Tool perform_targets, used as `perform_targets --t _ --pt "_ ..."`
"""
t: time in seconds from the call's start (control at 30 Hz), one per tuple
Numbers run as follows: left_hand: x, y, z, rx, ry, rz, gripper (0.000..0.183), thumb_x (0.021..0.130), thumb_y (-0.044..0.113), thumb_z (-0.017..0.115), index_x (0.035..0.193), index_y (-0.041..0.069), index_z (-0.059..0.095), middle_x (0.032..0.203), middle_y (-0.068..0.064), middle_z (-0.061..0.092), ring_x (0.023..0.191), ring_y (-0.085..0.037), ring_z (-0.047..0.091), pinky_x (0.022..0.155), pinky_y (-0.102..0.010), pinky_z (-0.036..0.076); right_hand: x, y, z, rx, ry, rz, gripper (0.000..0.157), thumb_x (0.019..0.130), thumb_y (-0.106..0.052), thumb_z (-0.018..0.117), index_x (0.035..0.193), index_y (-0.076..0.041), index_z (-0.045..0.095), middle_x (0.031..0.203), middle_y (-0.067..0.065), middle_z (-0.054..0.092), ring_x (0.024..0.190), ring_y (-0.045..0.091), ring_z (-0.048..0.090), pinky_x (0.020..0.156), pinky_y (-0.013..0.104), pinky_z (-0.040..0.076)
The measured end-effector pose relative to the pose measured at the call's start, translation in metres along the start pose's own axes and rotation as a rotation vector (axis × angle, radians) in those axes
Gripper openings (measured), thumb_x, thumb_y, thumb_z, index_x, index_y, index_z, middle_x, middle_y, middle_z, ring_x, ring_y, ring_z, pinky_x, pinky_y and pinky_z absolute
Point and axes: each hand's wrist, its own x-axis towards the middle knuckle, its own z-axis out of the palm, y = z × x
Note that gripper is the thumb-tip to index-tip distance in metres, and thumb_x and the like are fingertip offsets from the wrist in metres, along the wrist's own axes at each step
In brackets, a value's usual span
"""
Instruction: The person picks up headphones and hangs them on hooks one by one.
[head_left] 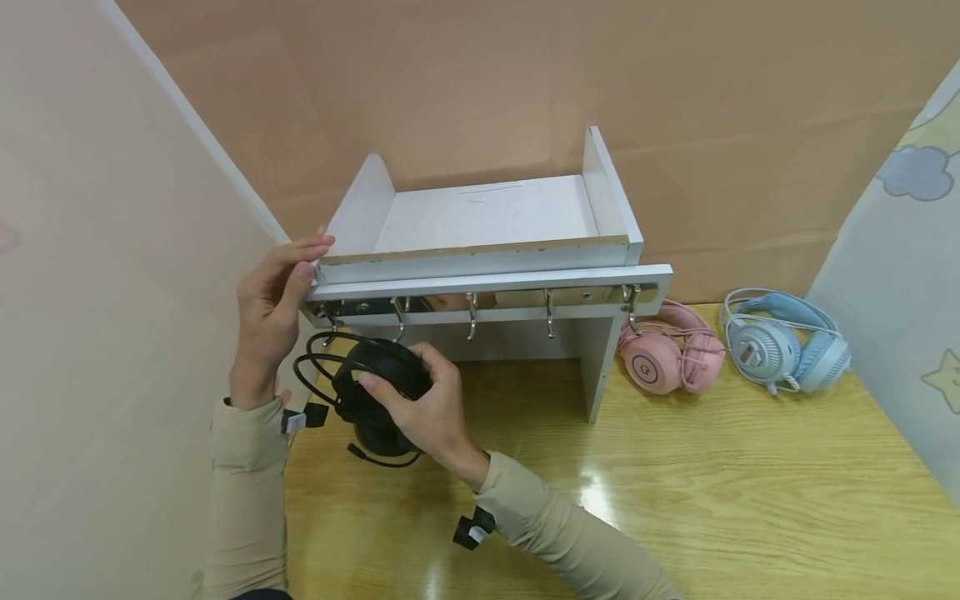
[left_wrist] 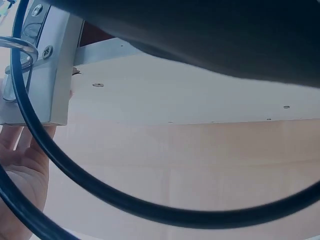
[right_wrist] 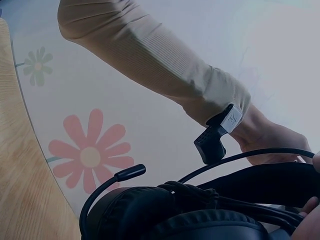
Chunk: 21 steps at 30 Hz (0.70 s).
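Note:
My right hand (head_left: 435, 408) grips a black headset (head_left: 382, 417), thumb across its front, below the left part of a white shelf (head_left: 480, 271). The headset's cushioned ear cups and boom microphone (right_wrist: 131, 172) show in the right wrist view. Two thin black bands curve from it to the left, and their upper end is close under the leftmost hook (head_left: 327, 321). In the left wrist view one band (left_wrist: 75, 172) overlaps a metal hook (left_wrist: 20, 45). My left hand (head_left: 272, 312) holds the shelf's left end, fingers over its top and thumb at the front.
Several metal hooks line the shelf's front board, among them a middle hook (head_left: 472, 317). A pink headset (head_left: 656, 362) lies on the wooden table (head_left: 712, 492) beside the shelf's right leg. Further right lies a light blue headset (head_left: 772, 350). Walls stand left, right and behind.

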Motion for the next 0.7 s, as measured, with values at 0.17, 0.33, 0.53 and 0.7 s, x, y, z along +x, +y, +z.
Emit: perform_targets --t 0.17,0.33,0.53,0.7 --pt "-0.0002 -0.0006 -0.0011 -0.009 -0.002 0.001 0.023 0.104 -0.006 0.055 0.119 -0.017 0.069 0.131 -0.007 0.076 0.14 -0.028 0.063 0.125 -0.037 0.045 0.0015 0.0033 0.0003 0.001 -0.004 0.007 0.027 0.088 -0.022 0.084 0.105 -0.005 0.071 0.1 0.012 0.077 0.085 0.01 0.074 0.07 0.03 0.064" --pt "-0.0014 -0.0009 -0.0021 -0.011 -0.006 -0.003 0.023 0.103 -0.008 0.054 0.119 -0.017 0.068 0.132 -0.007 0.076 0.14 -0.027 0.063 0.124 -0.035 0.045 0.0023 0.0053 -0.0005 0.008 -0.017 0.024 0.029 0.088 -0.022 0.083 0.106 -0.003 0.071 0.099 0.013 0.076 0.084 0.008 0.073 0.069 0.03 0.065" --pt "-0.0017 -0.0004 -0.0022 0.009 -0.006 0.001 0.023 0.104 -0.007 0.054 0.119 -0.017 0.068 0.133 -0.006 0.076 0.14 -0.026 0.063 0.124 -0.035 0.045 0.0044 0.0062 -0.0006 0.017 -0.038 0.044 0.03 0.089 -0.023 0.082 0.107 -0.002 0.071 0.097 0.015 0.076 0.081 0.008 0.073 0.067 0.03 0.065" --pt "-0.0004 -0.0011 -0.0018 0.001 -0.001 0.004 0.023 0.104 -0.006 0.055 0.119 -0.017 0.069 0.131 -0.007 0.077 0.139 -0.026 0.064 0.125 -0.036 0.044 0.0066 0.0082 -0.0018 0.009 -0.049 0.053 0.029 0.09 -0.025 0.082 0.106 -0.003 0.071 0.098 0.013 0.076 0.082 0.006 0.073 0.068 0.03 0.066"
